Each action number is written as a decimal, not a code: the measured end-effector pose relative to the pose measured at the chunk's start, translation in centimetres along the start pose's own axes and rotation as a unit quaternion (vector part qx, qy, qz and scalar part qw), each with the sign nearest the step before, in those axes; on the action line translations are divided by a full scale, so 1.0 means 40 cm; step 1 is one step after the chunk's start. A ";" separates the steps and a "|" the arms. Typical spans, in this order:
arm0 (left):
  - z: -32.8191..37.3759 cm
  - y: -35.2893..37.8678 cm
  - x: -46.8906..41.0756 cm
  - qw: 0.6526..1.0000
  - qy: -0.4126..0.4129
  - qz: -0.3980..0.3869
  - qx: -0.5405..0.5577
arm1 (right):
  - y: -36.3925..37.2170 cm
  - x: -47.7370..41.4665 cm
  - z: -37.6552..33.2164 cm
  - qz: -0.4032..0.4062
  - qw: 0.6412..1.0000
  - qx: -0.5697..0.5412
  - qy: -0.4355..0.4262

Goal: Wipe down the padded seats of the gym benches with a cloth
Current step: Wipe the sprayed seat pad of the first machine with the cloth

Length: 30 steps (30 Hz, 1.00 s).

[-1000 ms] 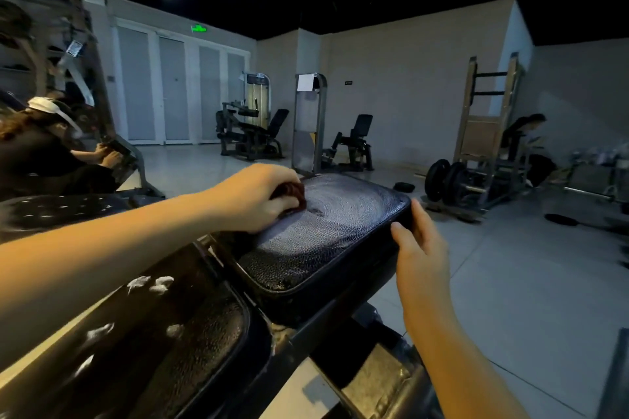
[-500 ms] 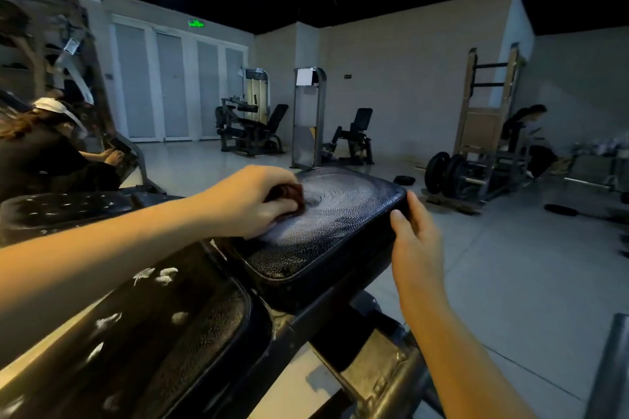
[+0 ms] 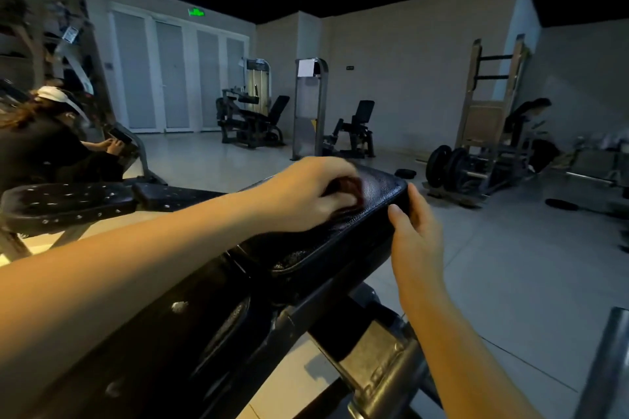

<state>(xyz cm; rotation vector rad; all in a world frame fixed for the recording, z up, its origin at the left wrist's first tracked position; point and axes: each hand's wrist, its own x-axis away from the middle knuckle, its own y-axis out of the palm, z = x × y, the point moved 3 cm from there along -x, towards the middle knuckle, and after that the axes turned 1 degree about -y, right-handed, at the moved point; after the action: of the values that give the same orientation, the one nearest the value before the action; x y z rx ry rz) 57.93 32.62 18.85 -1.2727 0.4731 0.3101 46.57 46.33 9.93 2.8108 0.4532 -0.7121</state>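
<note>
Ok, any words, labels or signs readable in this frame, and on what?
None can be read.
Green sign above the doors: lit, blurred.
White sheet on the weight machine: too small.
Dark plaque on the back wall: too small.
Tag on the left rack: blurred.

Black padded seat (image 3: pixel 354 231), reddish cloth (image 3: pixel 348 188) atop

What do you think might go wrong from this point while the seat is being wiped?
The dark red cloth is bunched small under the left hand, so parts of the black padded seat may be missed. The right hand holds the seat's far end in the wiping path, so that edge may go unwiped. White foam spots on the black back pad lie close to the left forearm, which might smear them.
</note>
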 end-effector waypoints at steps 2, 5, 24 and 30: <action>-0.072 -0.041 0.042 0.998 -0.055 0.002 -0.026 | 0.001 0.001 -0.001 -0.002 1.000 0.001 0.003; -0.176 -0.070 0.018 0.984 -0.147 0.018 -0.098 | 0.000 0.001 0.001 0.001 1.000 0.004 -0.007; -0.190 -0.041 -0.079 0.971 -0.206 0.033 -0.115 | 0.002 0.006 -0.002 -0.010 1.000 0.008 -0.020; 0.010 0.060 -0.192 0.995 -0.070 0.046 -0.056 | 0.000 0.005 -0.002 -0.009 1.000 0.000 -0.014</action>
<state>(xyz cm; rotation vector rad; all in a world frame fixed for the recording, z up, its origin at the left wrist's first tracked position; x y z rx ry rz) 50.23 33.95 20.78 -1.3305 0.3999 0.5051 46.76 46.40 9.92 2.7959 0.4756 -0.7536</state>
